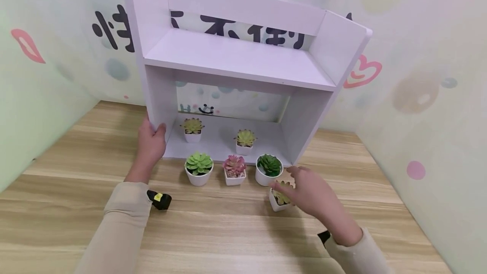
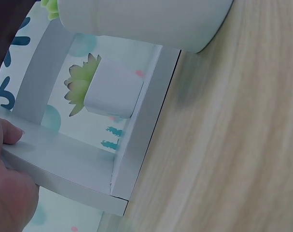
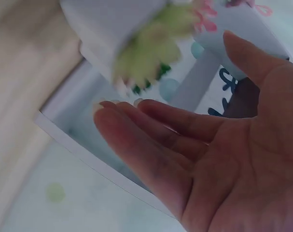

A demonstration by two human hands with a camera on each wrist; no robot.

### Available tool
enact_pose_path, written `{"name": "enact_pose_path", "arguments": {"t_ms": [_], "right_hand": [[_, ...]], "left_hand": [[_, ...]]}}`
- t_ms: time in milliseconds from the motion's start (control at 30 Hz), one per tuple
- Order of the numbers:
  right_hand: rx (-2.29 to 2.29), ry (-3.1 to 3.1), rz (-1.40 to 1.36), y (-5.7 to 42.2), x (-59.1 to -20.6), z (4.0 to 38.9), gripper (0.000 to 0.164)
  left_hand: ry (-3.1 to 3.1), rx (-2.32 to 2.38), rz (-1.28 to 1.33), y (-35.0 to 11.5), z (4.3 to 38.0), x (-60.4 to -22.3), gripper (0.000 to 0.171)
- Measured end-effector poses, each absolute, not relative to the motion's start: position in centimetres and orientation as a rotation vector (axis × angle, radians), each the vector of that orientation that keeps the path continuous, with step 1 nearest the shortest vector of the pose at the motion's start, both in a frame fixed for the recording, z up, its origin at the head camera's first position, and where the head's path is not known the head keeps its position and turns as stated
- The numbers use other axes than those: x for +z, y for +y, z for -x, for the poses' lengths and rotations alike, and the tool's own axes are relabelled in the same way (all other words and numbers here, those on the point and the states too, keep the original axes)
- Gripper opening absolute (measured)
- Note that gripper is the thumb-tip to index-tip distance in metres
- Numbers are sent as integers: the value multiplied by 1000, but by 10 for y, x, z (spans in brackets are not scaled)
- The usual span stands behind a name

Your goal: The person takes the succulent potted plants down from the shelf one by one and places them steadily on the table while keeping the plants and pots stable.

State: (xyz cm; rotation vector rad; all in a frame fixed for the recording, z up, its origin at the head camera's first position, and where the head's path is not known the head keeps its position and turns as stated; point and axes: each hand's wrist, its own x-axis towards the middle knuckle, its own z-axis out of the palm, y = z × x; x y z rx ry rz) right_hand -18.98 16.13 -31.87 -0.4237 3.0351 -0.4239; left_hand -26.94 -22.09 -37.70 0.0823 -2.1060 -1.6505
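My left hand (image 1: 151, 143) grips the left side panel of a white two-tier shelf (image 1: 239, 69), its thumb on the inner face; the left wrist view shows the thumb (image 2: 11, 133) at the panel's edge. My right hand (image 1: 310, 191) reaches over a yellow-green potted succulent (image 1: 280, 198) at the front right and partly covers it in the head view. In the right wrist view the fingers (image 3: 141, 145) are extended and the palm holds nothing, while the white pot (image 3: 112, 24) appears beyond the fingertips, tilted by the camera angle.
Along the shelf's front stand a light green succulent (image 1: 199, 168), a pink succulent (image 1: 234, 170) and a dark green succulent (image 1: 269, 169) in white pots. Two more potted succulents, one left (image 1: 192, 130) and one right (image 1: 244, 141), sit on the lower tier. Behind rises a printed wall (image 1: 411, 54).
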Motion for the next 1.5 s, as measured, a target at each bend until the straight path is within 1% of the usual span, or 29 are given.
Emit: {"name": "enact_pose_path", "arguments": {"t_ms": [200, 367, 467, 833, 1000, 1233, 1500], "right_hand": [[-399, 3055, 547, 161, -300, 201, 66], [-360, 3055, 664, 155, -293, 210, 52], [-327, 3050, 722, 148, -289, 217, 49], [-308, 3036, 805, 127, -279, 260, 55], [-222, 3036, 762, 118, -281, 276, 61], [-168, 3009, 679, 106, -290, 295, 68], [-261, 2924, 678, 101, -301, 319, 84]], "left_hand": [[-2132, -1649, -104, -221, 270, -377, 49], [-2124, -1651, -90, -220, 271, -377, 52], [-2104, -1662, -74, -221, 270, -377, 52], [-2080, -1683, -36, -223, 269, -379, 55], [-2082, -1676, -42, -222, 270, -378, 49], [-2101, -1661, -42, -221, 270, -376, 49], [-2092, -1671, -43, -223, 270, -378, 48]]}}
